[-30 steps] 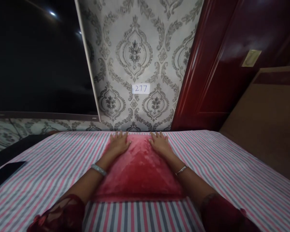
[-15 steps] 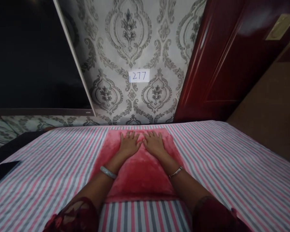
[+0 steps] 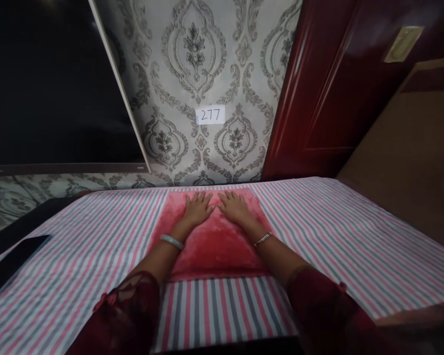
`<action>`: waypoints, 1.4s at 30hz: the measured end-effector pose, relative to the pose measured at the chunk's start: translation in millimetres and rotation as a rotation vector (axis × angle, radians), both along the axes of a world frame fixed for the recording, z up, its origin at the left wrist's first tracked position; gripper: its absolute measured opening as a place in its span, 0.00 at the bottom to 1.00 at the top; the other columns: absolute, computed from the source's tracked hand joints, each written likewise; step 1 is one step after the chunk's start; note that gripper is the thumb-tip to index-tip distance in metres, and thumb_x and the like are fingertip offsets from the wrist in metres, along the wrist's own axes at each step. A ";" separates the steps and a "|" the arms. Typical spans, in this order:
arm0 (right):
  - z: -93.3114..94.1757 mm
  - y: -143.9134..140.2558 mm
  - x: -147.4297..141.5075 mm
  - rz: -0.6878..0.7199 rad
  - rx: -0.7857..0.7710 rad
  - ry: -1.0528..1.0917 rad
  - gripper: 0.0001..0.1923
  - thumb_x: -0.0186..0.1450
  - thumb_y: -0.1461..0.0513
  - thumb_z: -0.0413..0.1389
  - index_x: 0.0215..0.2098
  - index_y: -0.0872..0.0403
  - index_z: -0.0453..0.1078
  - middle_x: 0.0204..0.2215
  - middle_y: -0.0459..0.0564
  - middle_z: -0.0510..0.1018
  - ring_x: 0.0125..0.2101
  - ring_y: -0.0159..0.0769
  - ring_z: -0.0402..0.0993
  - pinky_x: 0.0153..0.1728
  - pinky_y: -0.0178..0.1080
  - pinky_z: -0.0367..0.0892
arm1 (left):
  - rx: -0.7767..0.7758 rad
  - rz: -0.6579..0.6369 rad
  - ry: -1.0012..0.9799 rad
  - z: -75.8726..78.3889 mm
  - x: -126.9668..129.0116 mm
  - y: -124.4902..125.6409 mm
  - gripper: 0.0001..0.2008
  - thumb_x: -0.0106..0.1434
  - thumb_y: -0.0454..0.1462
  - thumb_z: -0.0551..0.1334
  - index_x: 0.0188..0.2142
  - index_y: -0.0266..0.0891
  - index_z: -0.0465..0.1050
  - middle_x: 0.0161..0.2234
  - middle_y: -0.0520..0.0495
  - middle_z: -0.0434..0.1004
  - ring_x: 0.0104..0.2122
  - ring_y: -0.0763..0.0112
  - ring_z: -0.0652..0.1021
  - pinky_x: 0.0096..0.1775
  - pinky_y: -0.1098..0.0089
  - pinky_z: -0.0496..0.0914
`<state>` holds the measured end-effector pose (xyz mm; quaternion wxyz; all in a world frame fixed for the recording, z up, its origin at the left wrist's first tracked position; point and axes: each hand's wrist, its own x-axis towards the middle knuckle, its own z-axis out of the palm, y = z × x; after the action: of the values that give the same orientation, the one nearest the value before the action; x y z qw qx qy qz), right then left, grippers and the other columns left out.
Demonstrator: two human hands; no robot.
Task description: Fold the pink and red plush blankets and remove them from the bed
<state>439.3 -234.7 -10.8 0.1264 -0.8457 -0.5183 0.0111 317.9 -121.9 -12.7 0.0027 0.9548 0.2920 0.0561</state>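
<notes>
A red plush cloth [image 3: 218, 246] lies flat on the striped tablecloth [image 3: 114, 231], with a darker band along its near edge. My left hand [image 3: 199, 208] rests palm down on the far half of the cloth, fingers spread. Beside it, my right hand [image 3: 234, 206] also presses flat on the cloth with its fingers apart. The two thumbs point toward each other with a small gap between them. A pale bangle [image 3: 172, 241] circles my left wrist, and a thin silver bracelet [image 3: 263, 239] is on my right.
On the left of the table lies a black phone-like slab [image 3: 17, 264]. A large dark screen [image 3: 59, 84] hangs at the left. The patterned wall carries a paper label [image 3: 210, 115] reading 277. To the right are a dark red door [image 3: 329, 88] and a brown panel [image 3: 410, 162].
The camera view has shifted, bringing more of the slab and the table's near edge into sight. Both hands stay flat on the red cloth.
</notes>
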 end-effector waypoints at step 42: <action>-78.0 -216.8 -0.4 0.391 0.405 -0.244 0.28 0.69 0.68 0.50 0.66 0.51 0.63 0.60 0.59 0.71 0.64 0.49 0.61 0.60 0.57 0.67 | 0.512 -0.405 -0.135 -48.6 -211.6 -38.6 0.26 0.62 0.27 0.56 0.60 0.36 0.70 0.61 0.32 0.71 0.62 0.48 0.70 0.60 0.49 0.64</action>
<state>439.0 -451.5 -88.8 0.2245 -0.6827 -0.6742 -0.1700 106.3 -160.6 -61.2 -0.2067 0.9573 0.0719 0.1890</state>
